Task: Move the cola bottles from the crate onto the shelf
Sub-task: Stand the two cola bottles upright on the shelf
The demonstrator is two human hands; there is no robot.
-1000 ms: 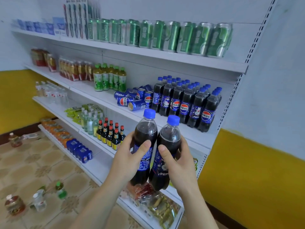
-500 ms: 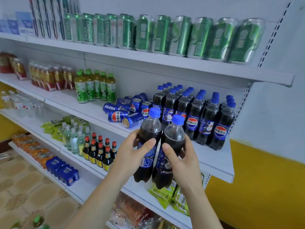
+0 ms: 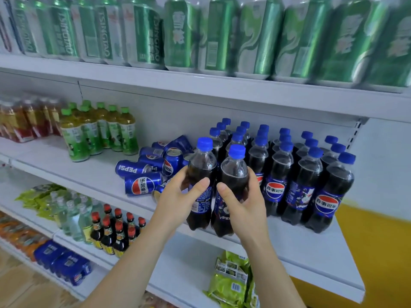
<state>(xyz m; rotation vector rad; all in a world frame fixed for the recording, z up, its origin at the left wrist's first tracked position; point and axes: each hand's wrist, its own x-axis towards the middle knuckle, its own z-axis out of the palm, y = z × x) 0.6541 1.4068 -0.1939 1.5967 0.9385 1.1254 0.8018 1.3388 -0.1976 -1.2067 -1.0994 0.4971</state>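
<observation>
both pepsi cola bottles, one gripped in the left hand (image 3: 178, 196) and one in the right hand (image 3: 242, 203), have advanced from mid-air to the shelf (image 3: 311, 247) front edge beside the stocked pepsi bottles (image 3: 300, 178), not yet set down.

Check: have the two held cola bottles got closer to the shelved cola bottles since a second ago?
Yes. The two held cola bottles have moved up and forward, now right beside the shelved cola bottles.
</observation>
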